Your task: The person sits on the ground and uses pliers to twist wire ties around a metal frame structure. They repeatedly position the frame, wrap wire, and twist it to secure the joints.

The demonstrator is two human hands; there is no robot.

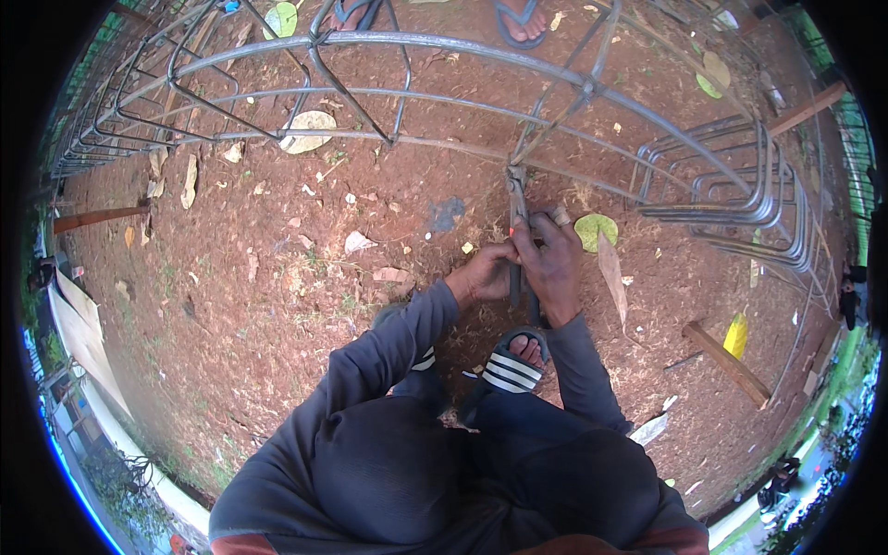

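A pair of long-handled pincers (pixel 516 196) points away from me, with its jaws at a crossing of the lower bar and a stirrup of the steel rebar cage (pixel 444 143). My right hand (pixel 552 268) is closed around the pincers' handles. Close beside it, my left hand (pixel 490 270) is also closed, its fingertips pressed against the left handle. Any tie wire in the jaws is too small to make out.
Several bent stirrups (pixel 768 217) are bunched at the cage's right end. A wooden stake (pixel 728 363) lies on the reddish dirt to the right; another piece of wood (pixel 102 218) is at the left. Another person's sandalled feet (pixel 523 23) stand beyond the cage. My sandalled foot (pixel 518 365) is below my hands.
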